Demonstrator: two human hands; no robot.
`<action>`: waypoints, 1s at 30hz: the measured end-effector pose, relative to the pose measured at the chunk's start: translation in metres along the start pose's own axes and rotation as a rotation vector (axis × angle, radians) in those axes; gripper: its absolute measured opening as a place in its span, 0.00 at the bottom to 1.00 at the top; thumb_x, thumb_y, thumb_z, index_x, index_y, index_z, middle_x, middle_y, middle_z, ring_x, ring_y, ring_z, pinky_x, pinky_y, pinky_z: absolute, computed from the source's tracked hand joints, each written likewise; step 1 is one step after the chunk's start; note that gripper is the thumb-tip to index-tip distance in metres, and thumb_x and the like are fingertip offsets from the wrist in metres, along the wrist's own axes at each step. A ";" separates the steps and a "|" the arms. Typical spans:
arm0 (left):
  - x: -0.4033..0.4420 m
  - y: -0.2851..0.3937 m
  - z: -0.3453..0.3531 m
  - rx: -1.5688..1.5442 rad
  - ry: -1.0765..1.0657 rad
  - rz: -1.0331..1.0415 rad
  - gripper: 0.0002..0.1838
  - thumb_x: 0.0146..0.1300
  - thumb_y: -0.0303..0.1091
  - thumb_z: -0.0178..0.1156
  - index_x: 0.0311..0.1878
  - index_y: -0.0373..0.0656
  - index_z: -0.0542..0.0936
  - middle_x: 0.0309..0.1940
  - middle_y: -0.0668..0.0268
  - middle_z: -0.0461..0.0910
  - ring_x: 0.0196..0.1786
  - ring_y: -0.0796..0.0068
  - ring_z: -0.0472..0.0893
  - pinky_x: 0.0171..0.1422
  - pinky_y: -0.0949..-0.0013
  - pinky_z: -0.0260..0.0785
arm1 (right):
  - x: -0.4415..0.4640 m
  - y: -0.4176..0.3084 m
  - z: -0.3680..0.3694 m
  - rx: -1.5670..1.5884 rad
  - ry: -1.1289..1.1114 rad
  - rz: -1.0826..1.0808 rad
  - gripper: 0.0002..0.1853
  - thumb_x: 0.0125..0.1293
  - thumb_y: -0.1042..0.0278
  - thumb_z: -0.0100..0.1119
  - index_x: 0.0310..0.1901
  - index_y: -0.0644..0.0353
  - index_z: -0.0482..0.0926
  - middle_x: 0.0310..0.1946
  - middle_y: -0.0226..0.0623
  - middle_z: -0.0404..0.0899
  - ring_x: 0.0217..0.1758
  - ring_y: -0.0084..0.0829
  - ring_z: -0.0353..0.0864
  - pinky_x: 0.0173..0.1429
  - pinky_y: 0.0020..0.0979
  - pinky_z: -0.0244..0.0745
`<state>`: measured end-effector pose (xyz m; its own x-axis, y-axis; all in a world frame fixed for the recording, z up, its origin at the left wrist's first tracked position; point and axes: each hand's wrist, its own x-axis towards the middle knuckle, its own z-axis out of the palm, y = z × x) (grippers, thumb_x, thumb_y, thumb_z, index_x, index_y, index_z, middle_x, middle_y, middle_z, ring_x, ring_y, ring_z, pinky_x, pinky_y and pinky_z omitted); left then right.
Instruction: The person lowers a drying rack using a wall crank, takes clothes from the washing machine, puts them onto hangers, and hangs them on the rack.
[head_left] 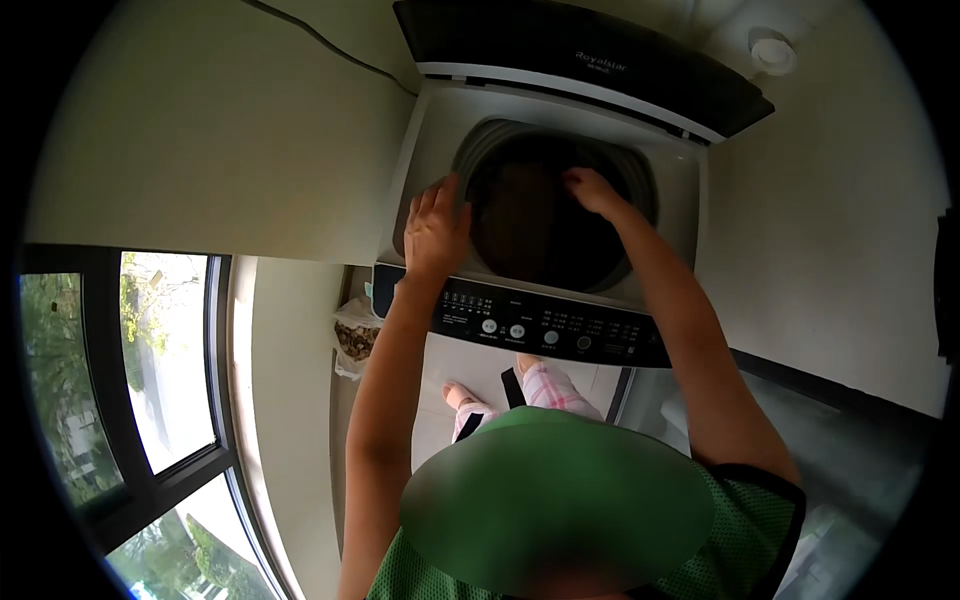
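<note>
A top-loading washing machine (690,190) stands in front of me with its dark lid (600,65) raised. Inside its round drum (640,170) lies a dark brownish mass that looks like cloth (515,215), though the shadow hides its shape. My left hand (437,232) rests over the left side of the opening, fingers stretched out and holding nothing. Over the right part of the drum, my right hand (592,190) has its fingers curled together; whatever they hold is lost in the dark.
A black control panel (550,325) with round buttons runs along the machine's front edge. To its left sits a plastic bag (356,338) with brownish contents. Windows (165,360) are at the left, walls close in on both sides, and a cable (330,45) hangs behind.
</note>
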<state>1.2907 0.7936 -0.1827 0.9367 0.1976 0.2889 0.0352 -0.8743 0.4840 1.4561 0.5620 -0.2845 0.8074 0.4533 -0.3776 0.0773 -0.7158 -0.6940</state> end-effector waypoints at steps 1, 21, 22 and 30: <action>0.005 0.000 0.003 -0.014 -0.056 -0.040 0.22 0.55 0.33 0.56 0.53 0.38 0.69 0.50 0.55 0.71 0.55 0.53 0.67 0.59 0.58 0.61 | 0.010 0.017 0.006 0.001 -0.012 0.010 0.17 0.63 0.63 0.45 0.49 0.63 0.74 0.45 0.48 0.75 0.46 0.42 0.76 0.50 0.35 0.69; 0.027 -0.016 0.020 0.098 -0.356 -0.172 0.22 0.53 0.32 0.60 0.54 0.42 0.72 0.63 0.53 0.57 0.68 0.48 0.49 0.68 0.53 0.48 | 0.080 0.104 0.250 -0.008 -0.678 0.145 0.19 0.60 0.60 0.51 0.50 0.62 0.74 0.47 0.42 0.75 0.49 0.36 0.74 0.55 0.34 0.67; 0.027 -0.016 0.020 0.090 -0.360 -0.178 0.23 0.53 0.32 0.60 0.54 0.42 0.72 0.63 0.53 0.57 0.68 0.48 0.48 0.68 0.53 0.47 | 0.081 0.105 0.255 0.031 -0.684 0.169 0.19 0.60 0.59 0.51 0.50 0.62 0.74 0.47 0.41 0.75 0.49 0.36 0.74 0.55 0.34 0.67; 0.026 -0.014 0.018 0.057 -0.376 -0.203 0.22 0.53 0.33 0.60 0.53 0.43 0.73 0.64 0.55 0.56 0.69 0.51 0.47 0.69 0.54 0.45 | 0.090 0.125 0.234 0.556 -0.629 0.411 0.20 0.60 0.58 0.53 0.49 0.62 0.74 0.47 0.39 0.76 0.48 0.34 0.74 0.54 0.33 0.67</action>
<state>1.3205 0.8033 -0.1971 0.9702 0.2021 -0.1336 0.2411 -0.8595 0.4507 1.4013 0.6373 -0.5484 0.2317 0.5413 -0.8083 -0.5663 -0.6005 -0.5645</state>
